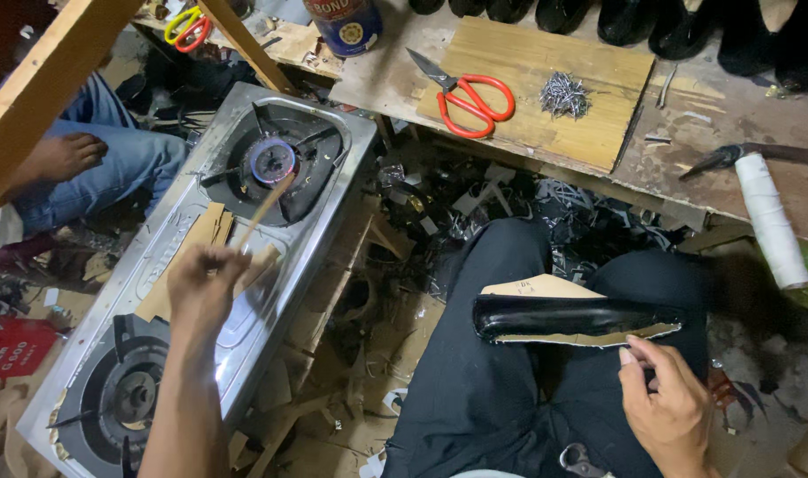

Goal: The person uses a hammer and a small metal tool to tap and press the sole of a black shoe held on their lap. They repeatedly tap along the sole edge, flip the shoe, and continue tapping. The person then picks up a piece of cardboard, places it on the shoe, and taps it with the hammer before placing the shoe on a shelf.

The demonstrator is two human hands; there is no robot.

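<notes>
Left hand (202, 288): grip closed on a thin tan strip (264, 211), held out w/ its far tip over the lit burner (272, 160) of a steel two-burner gas stove (351, 142). Cardboard pieces (207, 232) lie on the stove top just beside and under this grip; second, unlit burner (125, 396) sits nearer the person, below-left of the wrist.

Right hand (668, 409): fingers loosely curled, thumb and fingertips touching the near edge of a black shoe upper on a tan insole (574, 320), which rests across the lap on dark trousers; grip not fully closed on it.

Beyond the right grip, on the table: wood board (546, 97) w/ red-handled scissors (468, 97) and a pile of small nails (563, 94); white thread spool (772, 221) to the far right.
</notes>
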